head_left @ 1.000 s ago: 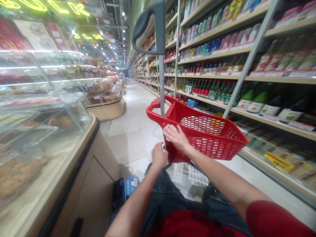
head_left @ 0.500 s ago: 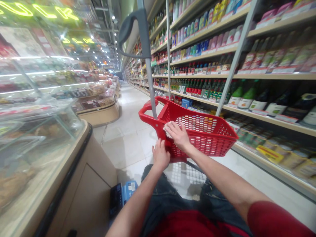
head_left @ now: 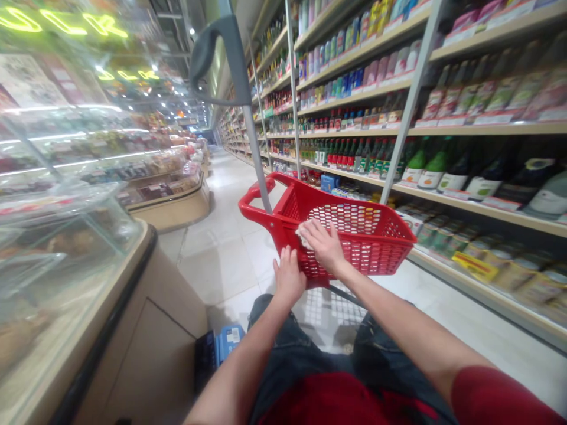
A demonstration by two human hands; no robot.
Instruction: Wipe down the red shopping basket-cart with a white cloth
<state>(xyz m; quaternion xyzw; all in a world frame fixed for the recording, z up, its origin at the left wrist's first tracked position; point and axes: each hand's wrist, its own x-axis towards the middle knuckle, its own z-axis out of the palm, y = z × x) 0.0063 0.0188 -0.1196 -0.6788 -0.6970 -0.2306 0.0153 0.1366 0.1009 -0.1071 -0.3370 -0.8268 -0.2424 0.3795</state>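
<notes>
A red plastic rolling shopping basket (head_left: pixel 376 241) stands in front of me, its side wall full of slots. My right hand (head_left: pixel 323 245) presses a crumpled whitish cloth (head_left: pixel 303 231) flat against the near side wall, just under the rim. Most of the cloth is hidden by the fingers. Lower and to the left, my left hand (head_left: pixel 290 276) rests its outstretched fingertips on the basket's near side, with nothing held in it. A grey pull handle (head_left: pixel 241 65) on a metal rod rises from the basket's left end.
To the right run shelves (head_left: pixel 465 206) of bottles, cans and jars. A glass-topped display counter (head_left: pixel 146 283) stands close on my left, with blue boxes (head_left: pixel 230 339) on the floor beside it. The tiled aisle (head_left: pixel 212 260) stretches ahead between them.
My right hand and the cloth have slid slightly right and down along the basket wall. The left hand stays on the basket's side. The whole view has shifted a little.
</notes>
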